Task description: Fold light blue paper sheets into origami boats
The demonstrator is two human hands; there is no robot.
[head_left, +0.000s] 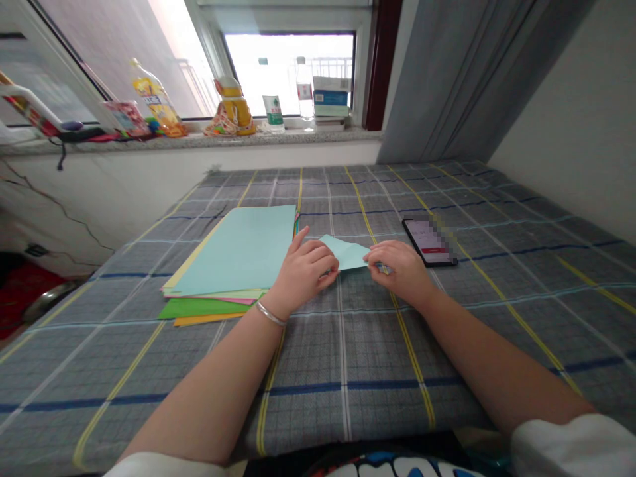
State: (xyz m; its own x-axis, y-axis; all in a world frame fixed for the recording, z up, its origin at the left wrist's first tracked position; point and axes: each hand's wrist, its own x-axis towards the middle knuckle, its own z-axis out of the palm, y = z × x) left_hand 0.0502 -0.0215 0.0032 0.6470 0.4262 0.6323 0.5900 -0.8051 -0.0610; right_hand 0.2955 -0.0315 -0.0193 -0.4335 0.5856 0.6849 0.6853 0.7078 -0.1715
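Note:
A small folded piece of light blue paper (348,253) lies on the checked cloth between my two hands. My left hand (304,270), with a silver bangle on its wrist, has its fingers curled and pinches the paper's left edge, the index finger stretched forward. My right hand (401,268) is closed in a pinch on the paper's right corner. Just left of my left hand lies a stack of coloured paper sheets (233,255) with a light blue sheet on top and pink, green and orange edges showing beneath.
A phone (429,242) lies screen up just beyond my right hand. The grey plaid cloth (348,344) covers the whole surface. On the windowsill (199,140) at the back stand bottles, a box and small items. A grey curtain (462,73) hangs at the right.

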